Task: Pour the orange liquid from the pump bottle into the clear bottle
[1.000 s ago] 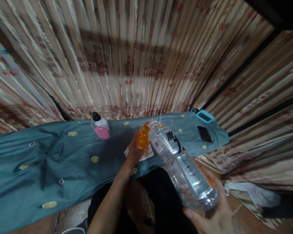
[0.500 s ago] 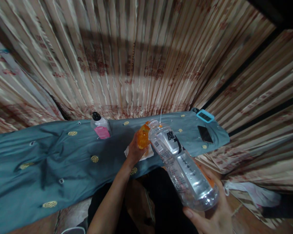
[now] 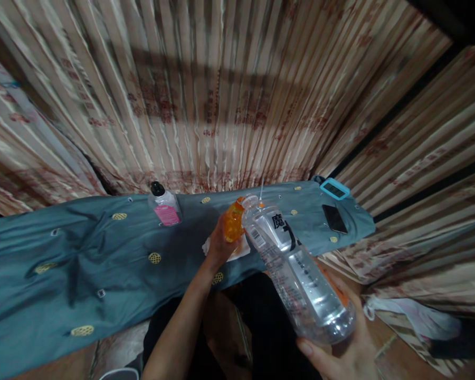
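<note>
My left hand (image 3: 218, 245) is wrapped round a small orange bottle (image 3: 233, 222) held over the cloth-covered surface. In my right hand (image 3: 346, 338) lies a large clear plastic bottle (image 3: 301, 274) with dark lettering, tilted so that its open neck points up and left. That neck meets or overlaps the top of the orange bottle; whether they touch I cannot tell. Whether liquid passes between them does not show. Below the orange bottle lies a white tissue (image 3: 239, 249), partly hidden by my left hand. A thin white stick with an orange base (image 3: 261, 196) stands just behind the clear bottle's neck.
A clear bottle with pink label and black cap (image 3: 166, 206) stands left on the blue-green cloth (image 3: 103, 248). At the right end lie a dark phone (image 3: 334, 218) and a blue-framed device (image 3: 334, 188). Pleated curtains (image 3: 221, 105) hang behind. A white plastic bag (image 3: 419, 314) is at lower right.
Hardly anything differs. The whole view has shifted very slightly, while both hands keep their hold and the two bottles stay together.
</note>
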`<action>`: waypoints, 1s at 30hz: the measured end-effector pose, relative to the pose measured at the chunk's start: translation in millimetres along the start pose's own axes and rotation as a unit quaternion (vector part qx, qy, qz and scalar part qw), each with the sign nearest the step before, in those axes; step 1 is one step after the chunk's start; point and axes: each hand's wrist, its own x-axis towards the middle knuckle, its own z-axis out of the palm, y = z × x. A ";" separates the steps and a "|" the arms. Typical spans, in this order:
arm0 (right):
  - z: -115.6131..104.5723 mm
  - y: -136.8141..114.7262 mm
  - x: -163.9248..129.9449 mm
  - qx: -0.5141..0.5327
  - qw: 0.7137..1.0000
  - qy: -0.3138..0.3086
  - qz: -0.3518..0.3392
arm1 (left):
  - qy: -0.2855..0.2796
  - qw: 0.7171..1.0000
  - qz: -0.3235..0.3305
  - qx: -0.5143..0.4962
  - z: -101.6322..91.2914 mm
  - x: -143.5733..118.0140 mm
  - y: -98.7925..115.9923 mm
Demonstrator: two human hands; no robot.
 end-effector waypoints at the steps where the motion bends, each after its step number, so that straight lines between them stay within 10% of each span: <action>1: 0.4 0.2 -0.3 0.004 1.000 0.002 0.003 | 0.002 1.000 0.002 0.002 0.1 0.0 0.0; 30: 4.1 -5.5 -3.2 0.079 0.994 0.002 0.069 | -0.013 1.000 -0.002 -0.026 -1.4 0.3 3.7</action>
